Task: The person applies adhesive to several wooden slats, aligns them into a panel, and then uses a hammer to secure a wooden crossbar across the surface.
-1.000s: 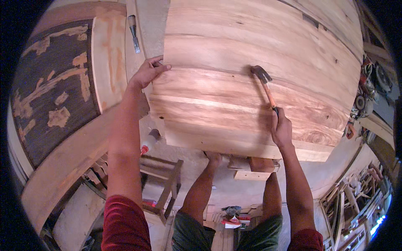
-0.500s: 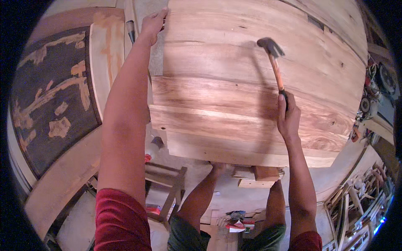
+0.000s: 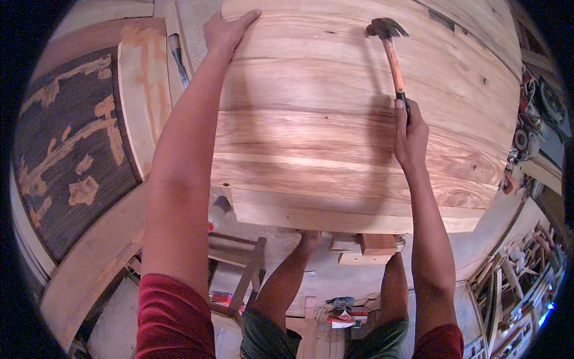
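A claw hammer with a dark head and an orange-brown handle is in my right hand, which is closed round its black grip. The head hovers over a broad wooden panel of several pale and reddish boards. At the panel's far left edge, my left hand clasps the side. Its thumb lies across the top surface, while the other fingers are mostly hidden beyond the edge. Both arms reach forward over the panel, which leans or lies in front of my legs.
To the left lies a chisel-like tool beside pale boards and a dark patched panel. Wood blocks sit below the near edge. A small wooden stool stands lower left. Scrap wood and power tools crowd the right.
The hammer and my right hand have shifted slightly up and away. My left hand has moved a little right, bringing its thumb onto the panel's top. The view has shifted slightly.
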Tool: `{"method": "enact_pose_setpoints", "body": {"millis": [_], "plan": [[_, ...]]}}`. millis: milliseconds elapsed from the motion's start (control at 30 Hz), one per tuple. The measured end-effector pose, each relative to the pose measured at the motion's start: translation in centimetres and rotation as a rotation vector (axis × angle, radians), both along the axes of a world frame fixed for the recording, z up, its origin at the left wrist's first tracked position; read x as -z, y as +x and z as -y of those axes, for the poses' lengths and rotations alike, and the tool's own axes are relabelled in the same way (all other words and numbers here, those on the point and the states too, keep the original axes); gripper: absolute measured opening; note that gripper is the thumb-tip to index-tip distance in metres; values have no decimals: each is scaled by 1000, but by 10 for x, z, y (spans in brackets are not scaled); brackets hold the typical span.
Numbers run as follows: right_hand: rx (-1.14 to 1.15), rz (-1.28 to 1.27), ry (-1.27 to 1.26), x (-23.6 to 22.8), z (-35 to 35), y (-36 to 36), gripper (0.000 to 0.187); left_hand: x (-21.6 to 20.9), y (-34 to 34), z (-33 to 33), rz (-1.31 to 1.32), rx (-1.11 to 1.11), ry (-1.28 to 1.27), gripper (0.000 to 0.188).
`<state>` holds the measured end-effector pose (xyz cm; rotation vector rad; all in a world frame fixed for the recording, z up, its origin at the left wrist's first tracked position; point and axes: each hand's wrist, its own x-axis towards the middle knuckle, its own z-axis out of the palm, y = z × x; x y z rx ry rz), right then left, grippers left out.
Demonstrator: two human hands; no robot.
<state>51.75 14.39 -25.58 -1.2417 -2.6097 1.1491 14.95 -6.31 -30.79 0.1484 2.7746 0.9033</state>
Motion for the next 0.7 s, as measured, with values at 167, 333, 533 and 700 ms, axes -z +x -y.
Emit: {"method": "enact_pose_setpoints", "body": {"millis": [167, 333, 533, 700], "plan": [[19, -76, -22, -5, -5, -6, 38, 36, -8, 16, -309, -177, 28, 77], [48, -88, -36, -1, -6, 5, 38, 55, -35, 54, 160, -349, 614, 43], [105, -51, -120, 3, -9, 22, 36, 64, -32, 47, 257, -392, 712, 27], [117, -49, -162, 3, -3, 22, 36, 55, -40, 48, 386, -539, 699, 31]]}}
